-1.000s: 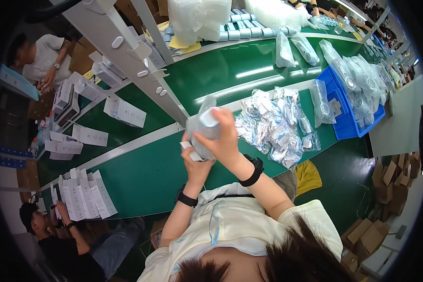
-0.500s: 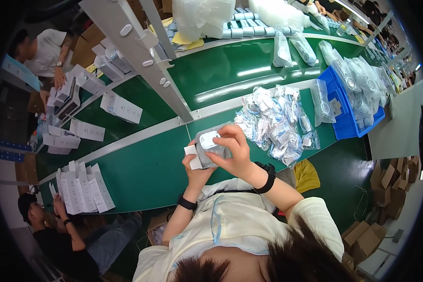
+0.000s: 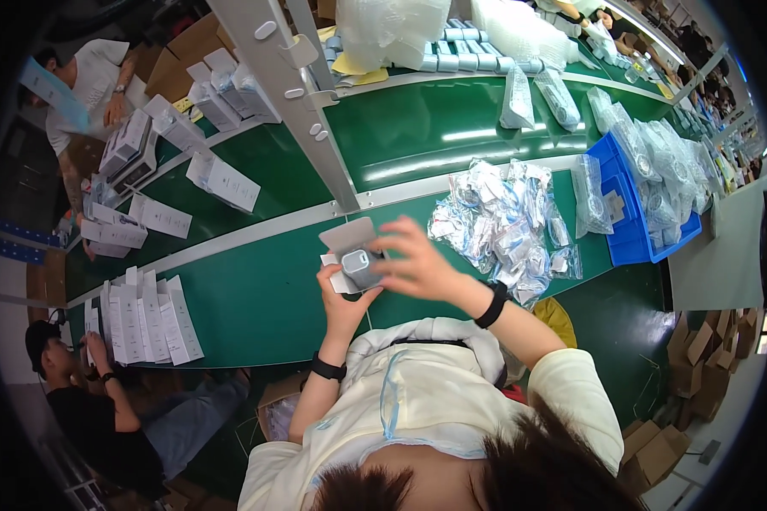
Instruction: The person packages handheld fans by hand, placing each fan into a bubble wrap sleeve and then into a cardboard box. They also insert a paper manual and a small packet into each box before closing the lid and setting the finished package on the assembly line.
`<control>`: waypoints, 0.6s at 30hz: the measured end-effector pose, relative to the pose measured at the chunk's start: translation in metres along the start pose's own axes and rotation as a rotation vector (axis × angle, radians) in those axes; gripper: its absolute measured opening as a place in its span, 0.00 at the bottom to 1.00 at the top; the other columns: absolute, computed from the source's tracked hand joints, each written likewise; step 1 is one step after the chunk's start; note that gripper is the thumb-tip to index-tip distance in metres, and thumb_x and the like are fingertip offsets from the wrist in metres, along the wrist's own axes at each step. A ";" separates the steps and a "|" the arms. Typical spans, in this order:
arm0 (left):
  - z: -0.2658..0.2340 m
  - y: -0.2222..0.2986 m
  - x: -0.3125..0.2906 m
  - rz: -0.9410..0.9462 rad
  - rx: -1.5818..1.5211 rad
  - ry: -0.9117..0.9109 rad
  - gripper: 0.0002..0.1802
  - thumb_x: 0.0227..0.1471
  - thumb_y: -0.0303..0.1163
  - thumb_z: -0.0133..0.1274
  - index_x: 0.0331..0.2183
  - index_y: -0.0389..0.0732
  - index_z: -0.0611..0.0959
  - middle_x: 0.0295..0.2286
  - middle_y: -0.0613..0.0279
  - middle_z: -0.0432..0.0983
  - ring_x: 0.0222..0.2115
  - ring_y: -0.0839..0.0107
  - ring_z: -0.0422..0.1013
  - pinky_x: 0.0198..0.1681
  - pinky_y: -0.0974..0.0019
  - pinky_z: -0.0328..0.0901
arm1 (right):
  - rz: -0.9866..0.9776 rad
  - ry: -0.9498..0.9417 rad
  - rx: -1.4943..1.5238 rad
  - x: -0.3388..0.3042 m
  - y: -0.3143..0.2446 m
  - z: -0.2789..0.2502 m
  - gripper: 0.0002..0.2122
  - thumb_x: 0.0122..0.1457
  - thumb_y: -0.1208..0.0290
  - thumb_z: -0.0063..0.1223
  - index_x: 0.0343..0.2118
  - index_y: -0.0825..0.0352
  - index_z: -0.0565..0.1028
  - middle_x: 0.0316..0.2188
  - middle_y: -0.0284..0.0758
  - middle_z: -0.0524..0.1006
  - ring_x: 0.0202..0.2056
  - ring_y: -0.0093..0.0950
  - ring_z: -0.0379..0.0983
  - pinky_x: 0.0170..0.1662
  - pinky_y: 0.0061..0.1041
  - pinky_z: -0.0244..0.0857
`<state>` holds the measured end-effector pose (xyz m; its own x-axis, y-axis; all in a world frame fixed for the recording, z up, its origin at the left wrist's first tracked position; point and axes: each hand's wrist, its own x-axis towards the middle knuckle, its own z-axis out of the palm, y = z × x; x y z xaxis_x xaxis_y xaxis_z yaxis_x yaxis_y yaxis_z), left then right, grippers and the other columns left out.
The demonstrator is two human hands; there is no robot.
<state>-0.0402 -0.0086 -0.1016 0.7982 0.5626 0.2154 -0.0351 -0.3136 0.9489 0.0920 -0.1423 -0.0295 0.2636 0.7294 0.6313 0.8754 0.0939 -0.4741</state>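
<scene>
My left hand (image 3: 347,312) grips a small white carton (image 3: 350,237) from below, its end flaps standing out. Inside the carton's mouth sits a grey device (image 3: 360,261) with a pale rounded-square top. Just to the right, my right hand (image 3: 421,269) is apart from the device's top, fingers spread and slightly blurred by motion, with nothing seen in them. To the right of it lies a heap of small clear bags (image 3: 494,223) holding white and blue pieces.
Bubble-wrapped items fill a blue bin (image 3: 619,223) at the right. White cartons (image 3: 149,319) stand in a row on the green table (image 3: 255,307) at the left. A metal post (image 3: 302,111) rises behind. Two people are at the left; grey cylindrical items (image 3: 464,61) lie on the far bench.
The grey device now sits in the open carton, where before both hands held it beside the folded white flap. My right hand has let go and drawn off to the right.
</scene>
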 end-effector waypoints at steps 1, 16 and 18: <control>-0.006 0.009 0.003 -0.001 0.008 0.014 0.39 0.27 0.28 0.66 0.41 0.41 0.60 0.46 0.52 0.55 0.45 0.63 0.59 0.47 0.62 0.57 | 0.072 0.158 0.025 -0.005 0.022 0.001 0.09 0.42 0.73 0.54 0.29 0.65 0.72 0.37 0.34 0.70 0.44 0.35 0.62 0.47 0.36 0.55; -0.021 0.067 0.040 0.076 0.524 -0.189 0.14 0.28 0.20 0.58 0.25 0.35 0.75 0.36 0.51 0.63 0.35 0.53 0.65 0.36 0.60 0.62 | 0.490 -0.276 -0.615 -0.058 0.167 -0.063 0.12 0.41 0.77 0.54 0.31 0.64 0.70 0.32 0.30 0.70 0.38 0.32 0.65 0.48 0.45 0.54; -0.022 0.061 0.043 0.054 0.519 -0.163 0.14 0.27 0.19 0.58 0.24 0.35 0.75 0.34 0.52 0.64 0.34 0.55 0.66 0.34 0.62 0.62 | 0.486 0.157 -0.279 -0.028 0.124 -0.067 0.11 0.42 0.78 0.54 0.30 0.65 0.69 0.29 0.32 0.70 0.35 0.30 0.68 0.43 0.36 0.63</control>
<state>-0.0215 0.0130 -0.0295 0.8878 0.4223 0.1827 0.1900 -0.6980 0.6905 0.2200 -0.1965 -0.0652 0.7001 0.5333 0.4748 0.7069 -0.4242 -0.5659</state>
